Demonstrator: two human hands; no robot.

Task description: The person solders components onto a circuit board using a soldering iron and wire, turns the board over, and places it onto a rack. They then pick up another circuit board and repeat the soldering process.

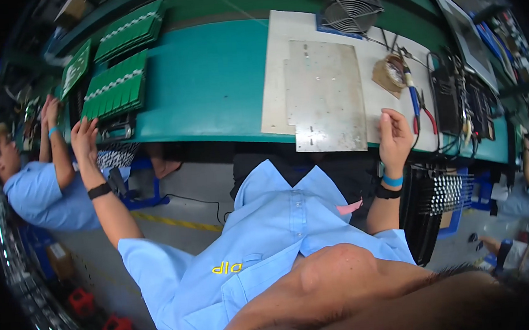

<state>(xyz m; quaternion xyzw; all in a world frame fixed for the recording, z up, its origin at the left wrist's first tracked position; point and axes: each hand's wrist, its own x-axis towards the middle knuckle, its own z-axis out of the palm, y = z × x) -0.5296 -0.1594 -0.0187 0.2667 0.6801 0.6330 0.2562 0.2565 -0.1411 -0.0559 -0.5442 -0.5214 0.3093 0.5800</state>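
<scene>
Nearest to me is my own light blue shirt, filling the low middle of the view, with both forearms rising from it toward the teal surface. My left hand reaches far out to the left with fingers spread and loose, holding nothing, its fingertips at the near edge of a stack of green circuit boards that sits on a dark rack at the surface's front lip. My right hand is raised at the front edge of the surface, fingers curled inward; I cannot tell whether anything is pinched in them. It sits just beside the right corner of a scuffed metal plate, which lies on a pale mat and overhangs the front edge. Beyond my right hand lie a soldering iron with a blue grip and red-handled pliers, with a brownish cleaning pad next to them, then a clutter of black boxes and cables crowding the right end. To my left a co-worker in a blue shirt sits close, their hands up near my left one. Between the boards and the plate the teal top lies bare. Farther back are a second green board stack and a small wire-guard fan.
</scene>
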